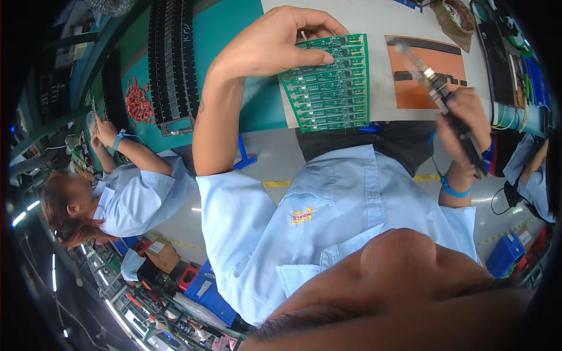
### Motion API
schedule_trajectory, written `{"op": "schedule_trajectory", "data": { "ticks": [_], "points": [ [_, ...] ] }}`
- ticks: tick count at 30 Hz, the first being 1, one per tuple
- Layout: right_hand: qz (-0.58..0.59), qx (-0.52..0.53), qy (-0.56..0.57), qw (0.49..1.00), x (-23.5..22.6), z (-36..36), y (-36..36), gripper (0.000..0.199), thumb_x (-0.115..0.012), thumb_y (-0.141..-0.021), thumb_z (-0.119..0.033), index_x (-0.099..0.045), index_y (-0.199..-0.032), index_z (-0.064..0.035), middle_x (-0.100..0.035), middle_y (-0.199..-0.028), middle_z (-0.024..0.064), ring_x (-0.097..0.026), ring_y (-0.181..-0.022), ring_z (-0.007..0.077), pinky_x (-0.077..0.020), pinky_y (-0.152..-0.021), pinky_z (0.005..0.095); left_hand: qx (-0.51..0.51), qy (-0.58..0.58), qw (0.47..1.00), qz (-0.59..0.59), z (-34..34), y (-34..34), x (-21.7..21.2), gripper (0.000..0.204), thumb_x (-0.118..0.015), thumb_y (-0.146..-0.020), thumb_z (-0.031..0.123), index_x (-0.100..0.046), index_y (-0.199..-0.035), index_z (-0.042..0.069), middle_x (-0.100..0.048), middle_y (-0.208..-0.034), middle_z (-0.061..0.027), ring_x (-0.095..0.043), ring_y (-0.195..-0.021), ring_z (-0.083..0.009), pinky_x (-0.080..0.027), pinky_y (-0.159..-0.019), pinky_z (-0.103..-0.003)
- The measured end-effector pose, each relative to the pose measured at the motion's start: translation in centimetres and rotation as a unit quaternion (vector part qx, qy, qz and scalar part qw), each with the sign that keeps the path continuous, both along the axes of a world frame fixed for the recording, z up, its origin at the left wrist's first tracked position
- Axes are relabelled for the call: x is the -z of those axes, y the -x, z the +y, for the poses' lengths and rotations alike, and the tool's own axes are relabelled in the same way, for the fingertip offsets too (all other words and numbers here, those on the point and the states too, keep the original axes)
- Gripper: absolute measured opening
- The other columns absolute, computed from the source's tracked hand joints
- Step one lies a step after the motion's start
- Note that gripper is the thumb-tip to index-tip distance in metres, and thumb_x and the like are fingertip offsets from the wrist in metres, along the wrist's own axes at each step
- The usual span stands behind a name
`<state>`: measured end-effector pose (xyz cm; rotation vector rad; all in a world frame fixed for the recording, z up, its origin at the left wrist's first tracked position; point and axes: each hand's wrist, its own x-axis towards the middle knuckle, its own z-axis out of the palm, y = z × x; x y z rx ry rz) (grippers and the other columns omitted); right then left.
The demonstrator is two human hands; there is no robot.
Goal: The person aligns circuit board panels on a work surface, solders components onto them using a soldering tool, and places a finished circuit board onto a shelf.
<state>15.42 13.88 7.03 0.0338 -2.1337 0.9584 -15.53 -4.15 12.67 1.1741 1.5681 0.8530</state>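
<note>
My left hand (287,44) grips a green circuit board panel (333,93) by its top left edge, the thumb lying over its face. The panel is made of several narrow boards in rows and is tilted above the front edge of the table. On the right, my right hand (465,120) is closed around a long tool with a black handle (462,137), a metal middle (433,85) and a pale tip. Blur hides what kind of tool it is. It points up and to the left, over an orange sheet (415,90). A blue band circles my right wrist.
Black slotted racks (172,70) stand on the green mat (216,35) at left, beside a pile of small red parts (139,100). A co-worker (129,193) sits at far left. At the back right are a bowl of small pieces (455,16) and dark equipment with cables (497,64).
</note>
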Motion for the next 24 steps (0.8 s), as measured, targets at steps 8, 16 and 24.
{"op": "schedule_trajectory", "data": {
  "ticks": [8,16,24],
  "points": [
    [-0.104,0.398,0.144,0.900,1.9,3.0,-0.3,0.044,-0.082,-0.080,0.000,-0.070,-0.123,-0.0006,-0.073,-0.103,0.0136,-0.066,-0.089,0.0220,-0.0550,-0.081,0.0336,-0.029,0.020,0.996,-0.081,0.2,1.7,3.0,0.045,-0.073,-0.082,-0.010,-0.067,-0.127,-0.005,-0.074,-0.110,-0.0100,-0.066,-0.091,-0.0130,-0.052,-0.085,-0.021],
    [-0.024,0.153,0.074,0.985,1.2,-0.1,-1.0,0.043,-0.083,-0.078,-0.004,-0.071,-0.119,-0.0004,-0.072,-0.100,0.0130,-0.065,-0.087,0.0225,-0.0543,-0.081,0.0346,-0.057,0.016,0.991,-0.124,0.1,2.5,4.5,0.046,-0.075,-0.083,-0.010,-0.066,-0.128,-0.005,-0.073,-0.112,-0.0111,-0.066,-0.091,-0.0127,-0.053,-0.082,-0.019],
    [-0.036,0.043,0.055,0.997,0.1,-2.2,0.1,0.043,-0.080,-0.071,0.001,-0.072,-0.113,0.0007,-0.070,-0.095,0.0141,-0.062,-0.082,0.0251,-0.0524,-0.078,0.0379,-0.026,-0.008,0.994,-0.109,0.3,3.0,4.9,0.046,-0.075,-0.083,-0.010,-0.065,-0.128,-0.004,-0.072,-0.112,-0.0102,-0.065,-0.092,-0.0124,-0.052,-0.083,-0.019]
  ]
}}
